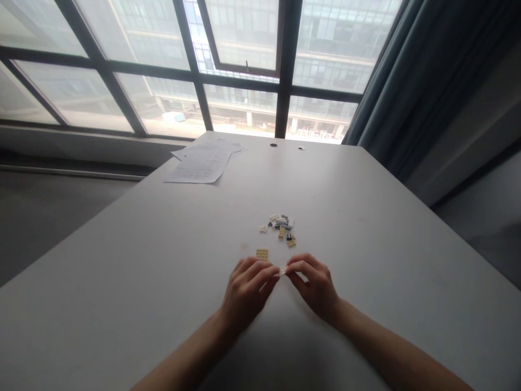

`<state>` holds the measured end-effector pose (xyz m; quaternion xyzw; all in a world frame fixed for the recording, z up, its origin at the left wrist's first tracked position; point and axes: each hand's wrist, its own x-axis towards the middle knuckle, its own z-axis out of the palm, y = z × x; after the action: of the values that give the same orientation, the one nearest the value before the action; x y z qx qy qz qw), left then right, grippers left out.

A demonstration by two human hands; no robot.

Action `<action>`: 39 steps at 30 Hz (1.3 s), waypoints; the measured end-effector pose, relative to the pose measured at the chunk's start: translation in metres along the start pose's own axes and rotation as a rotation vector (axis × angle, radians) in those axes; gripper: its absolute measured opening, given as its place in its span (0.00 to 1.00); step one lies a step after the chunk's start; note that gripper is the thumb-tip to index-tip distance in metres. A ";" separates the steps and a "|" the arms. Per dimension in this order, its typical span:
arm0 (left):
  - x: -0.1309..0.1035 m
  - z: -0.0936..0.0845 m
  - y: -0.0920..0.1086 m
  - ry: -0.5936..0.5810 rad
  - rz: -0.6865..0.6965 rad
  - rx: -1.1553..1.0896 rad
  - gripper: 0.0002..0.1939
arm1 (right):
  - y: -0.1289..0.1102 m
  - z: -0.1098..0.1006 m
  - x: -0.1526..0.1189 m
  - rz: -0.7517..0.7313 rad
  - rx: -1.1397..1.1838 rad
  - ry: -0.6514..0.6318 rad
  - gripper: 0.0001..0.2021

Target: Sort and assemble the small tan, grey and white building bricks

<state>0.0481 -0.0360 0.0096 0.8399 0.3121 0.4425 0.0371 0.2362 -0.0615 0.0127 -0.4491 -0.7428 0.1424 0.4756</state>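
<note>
A small white brick piece (283,270) is pinched between my two hands above the white table (163,260). The fingertips of my left hand (250,288) close on its left end, and those of my right hand (314,285) hold its right end. Just beyond my left fingers lies a yellow studded plate (262,254). Farther off is a loose pile of small bricks, with white pieces (275,217), grey pieces (280,225), a tan brick (281,233) and a black brick (289,237) resting by another tan one (291,244).
Printed paper sheets (199,163) lie at the far left of the table. Two round holes, one dark (274,145) and one partly white (302,148), are near the far edge. Windows stand behind, with a dark curtain (386,81) at the right.
</note>
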 end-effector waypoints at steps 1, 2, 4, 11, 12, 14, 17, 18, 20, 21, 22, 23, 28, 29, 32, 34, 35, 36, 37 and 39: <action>-0.001 0.000 0.000 0.007 0.008 -0.009 0.05 | -0.001 0.002 -0.001 -0.021 -0.003 0.006 0.06; -0.002 -0.001 -0.001 0.013 0.012 -0.019 0.05 | -0.001 0.004 -0.002 -0.034 -0.004 0.015 0.06; -0.003 -0.002 -0.002 0.022 0.021 -0.032 0.05 | 0.000 0.006 -0.002 -0.040 0.002 0.041 0.06; -0.002 -0.003 -0.001 0.045 0.052 -0.029 0.05 | -0.003 0.003 0.000 0.053 0.101 0.084 0.04; -0.002 -0.003 -0.001 0.049 0.052 -0.032 0.05 | -0.003 0.003 0.000 0.069 0.128 0.082 0.04; -0.003 -0.004 -0.001 0.050 0.049 -0.038 0.06 | -0.003 0.003 0.000 0.114 0.188 0.071 0.03; -0.004 -0.003 -0.002 0.045 0.044 -0.031 0.06 | -0.002 0.005 0.000 0.219 0.276 0.044 0.02; -0.004 -0.003 -0.003 0.046 0.043 -0.021 0.05 | -0.001 0.006 -0.001 0.264 0.308 0.038 0.02; -0.005 -0.002 -0.004 0.051 0.040 0.007 0.06 | 0.001 0.008 -0.001 0.356 0.394 0.040 0.03; -0.005 -0.002 -0.004 0.052 0.037 0.020 0.06 | 0.002 0.009 -0.002 0.400 0.452 0.043 0.05; -0.005 -0.002 -0.005 0.053 0.032 0.030 0.07 | 0.003 0.010 -0.002 0.441 0.518 0.042 0.07; -0.005 -0.002 -0.005 0.054 0.026 0.038 0.08 | 0.003 0.011 -0.001 0.477 0.583 0.033 0.08; -0.003 -0.003 -0.005 0.068 0.032 0.050 0.11 | 0.004 0.011 0.001 0.580 0.736 -0.009 0.09; -0.003 -0.004 -0.005 0.067 0.037 0.050 0.11 | 0.004 0.011 0.001 0.590 0.746 -0.008 0.09; -0.003 -0.003 -0.005 0.068 0.046 0.053 0.10 | 0.005 0.012 0.001 0.608 0.779 -0.013 0.09; -0.004 -0.003 -0.006 0.064 0.049 0.056 0.08 | 0.005 0.012 0.000 0.604 0.802 -0.016 0.10; -0.004 -0.002 -0.006 0.061 0.052 0.059 0.08 | 0.005 0.012 0.000 0.596 0.808 -0.019 0.10; -0.005 -0.002 -0.007 0.057 0.057 0.061 0.07 | 0.006 0.012 0.000 0.586 0.808 -0.023 0.09; -0.005 -0.001 -0.007 0.052 0.063 0.064 0.06 | 0.006 0.012 -0.001 0.574 0.799 -0.027 0.09; -0.006 0.000 -0.008 0.042 0.077 0.067 0.05 | 0.007 0.012 -0.001 0.554 0.762 -0.038 0.08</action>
<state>0.0414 -0.0332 0.0027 0.8427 0.2949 0.4503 -0.0144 0.2300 -0.0562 0.0012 -0.4211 -0.4984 0.5346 0.5371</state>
